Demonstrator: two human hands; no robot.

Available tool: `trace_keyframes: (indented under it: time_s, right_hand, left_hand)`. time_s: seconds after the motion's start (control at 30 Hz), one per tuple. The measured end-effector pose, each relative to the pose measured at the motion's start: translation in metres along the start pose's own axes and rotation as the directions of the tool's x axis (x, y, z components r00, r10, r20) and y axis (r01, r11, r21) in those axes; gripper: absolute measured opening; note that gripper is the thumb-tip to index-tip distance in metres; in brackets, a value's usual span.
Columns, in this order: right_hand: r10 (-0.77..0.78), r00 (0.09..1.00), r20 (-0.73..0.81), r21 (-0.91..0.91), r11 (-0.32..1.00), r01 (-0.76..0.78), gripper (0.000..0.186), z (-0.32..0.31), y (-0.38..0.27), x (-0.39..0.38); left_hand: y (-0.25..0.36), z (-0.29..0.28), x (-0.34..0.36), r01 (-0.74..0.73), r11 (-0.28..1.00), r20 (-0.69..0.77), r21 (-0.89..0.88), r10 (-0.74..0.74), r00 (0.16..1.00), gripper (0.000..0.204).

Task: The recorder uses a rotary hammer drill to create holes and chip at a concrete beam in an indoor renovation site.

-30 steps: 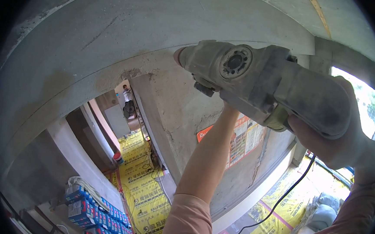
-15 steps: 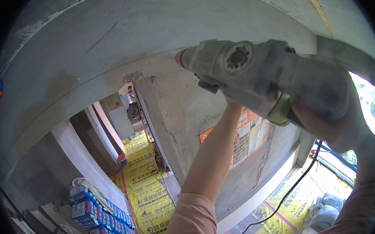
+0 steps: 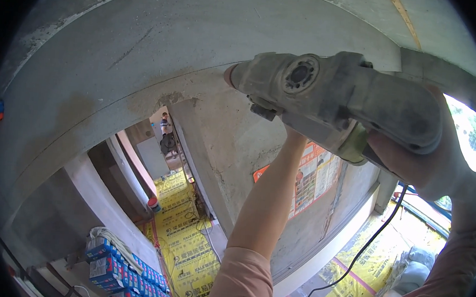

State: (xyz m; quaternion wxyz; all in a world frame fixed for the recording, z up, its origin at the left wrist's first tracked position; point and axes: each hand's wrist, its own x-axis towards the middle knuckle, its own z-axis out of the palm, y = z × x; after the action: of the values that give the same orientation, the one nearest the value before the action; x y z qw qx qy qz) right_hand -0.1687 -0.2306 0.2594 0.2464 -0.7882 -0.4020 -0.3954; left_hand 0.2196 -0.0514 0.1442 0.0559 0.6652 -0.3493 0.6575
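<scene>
A grey, dust-covered rotary hammer (image 3: 324, 94) is raised high in front of me, lying nearly level with its nose toward the left. Its brownish nose (image 3: 230, 75) points at the concrete beam (image 3: 161, 60); whether it touches the concrete, I cannot tell. My right hand (image 3: 419, 164) is closed around the rear handle, with the fingers partly hidden by the housing. From below, my left forearm reaches up behind the tool's body, where only the wrist of my left hand (image 3: 296, 135) shows and its fingers are hidden. A black cable (image 3: 372, 240) hangs down beneath the handle.
Yellow printed sheeting (image 3: 187, 239) covers the floor. Blue boxes (image 3: 124, 273) topped by a coiled white hose stand lower left. A person (image 3: 167, 138) is far down the passage. An orange-framed poster (image 3: 316, 179) hangs behind my left arm. A bright window (image 3: 468, 129) lies right.
The rotary hammer and both hands stay almost in place, with only a tiny shift. The tool looks less blurred now. The distant person has changed posture slightly.
</scene>
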Motion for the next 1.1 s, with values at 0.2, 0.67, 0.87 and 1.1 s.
trace_keyframes:
  time_s: [0.2,0.67,0.87,1.1]
  right_hand:
    - [0.021,0.999,-0.038,-0.089,0.996,-0.024,0.048,0.005,0.002,0.001]
    - [-0.098,0.994,-0.055,0.014,0.995,0.099,0.053,0.003,0.007,0.005]
    - [-0.026,0.997,-0.075,0.026,0.999,0.028,0.054,0.004,0.006,0.007]
    - [-0.141,0.988,-0.063,-0.094,0.986,0.135,0.056,-0.002,0.014,0.006]
  left_hand:
    - [0.005,0.034,-0.005,0.052,0.192,-0.025,-0.980,-0.380,0.925,0.057]
    - [0.005,-0.011,0.012,0.055,0.894,-0.117,-0.444,-0.119,0.986,0.055]
    - [0.012,-0.008,0.012,0.073,0.882,-0.124,-0.467,-0.146,0.981,0.055]
    - [0.010,-0.009,0.024,0.069,0.872,-0.122,-0.485,-0.145,0.982,0.054]
